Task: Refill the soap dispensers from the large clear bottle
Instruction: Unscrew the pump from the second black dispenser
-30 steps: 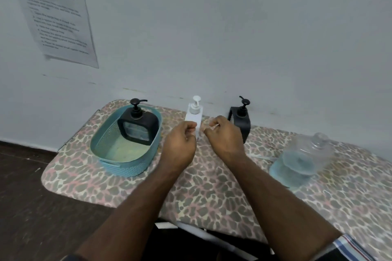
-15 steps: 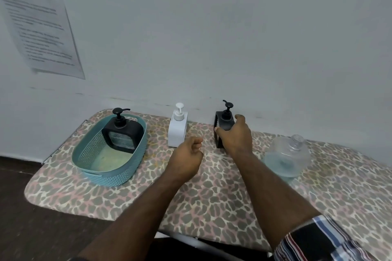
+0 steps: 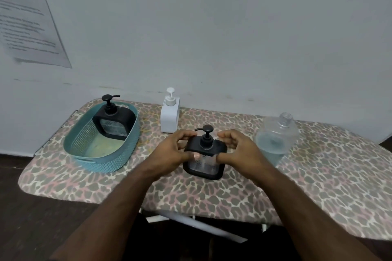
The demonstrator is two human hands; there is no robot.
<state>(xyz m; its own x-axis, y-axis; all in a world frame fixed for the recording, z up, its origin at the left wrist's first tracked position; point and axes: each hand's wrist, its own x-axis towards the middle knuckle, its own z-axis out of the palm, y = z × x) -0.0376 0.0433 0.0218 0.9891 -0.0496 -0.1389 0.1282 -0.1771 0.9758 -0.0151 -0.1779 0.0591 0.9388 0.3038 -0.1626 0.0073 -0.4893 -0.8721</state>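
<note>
A black soap dispenser (image 3: pixel 204 152) stands on the table (image 3: pixel 318 176) between two hands. The left hand (image 3: pixel 172 150) and right hand (image 3: pixel 237 151) grip its sides with curled fingers. The clear bottle (image 3: pixel 275 140) stands just right of them.

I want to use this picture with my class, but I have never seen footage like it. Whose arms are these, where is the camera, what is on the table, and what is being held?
The camera is worn on a person's head and looks down, so the two bare arms are the wearer's own; no machine is involved. The left hand and right hand grip a black soap dispenser from either side as it stands on the patterned table. Behind it stands a white dispenser. On the left, a teal basket holds another black dispenser. On the right is the large clear bottle, uncapped and partly filled with bluish liquid. A printed sheet hangs on the wall.
</note>
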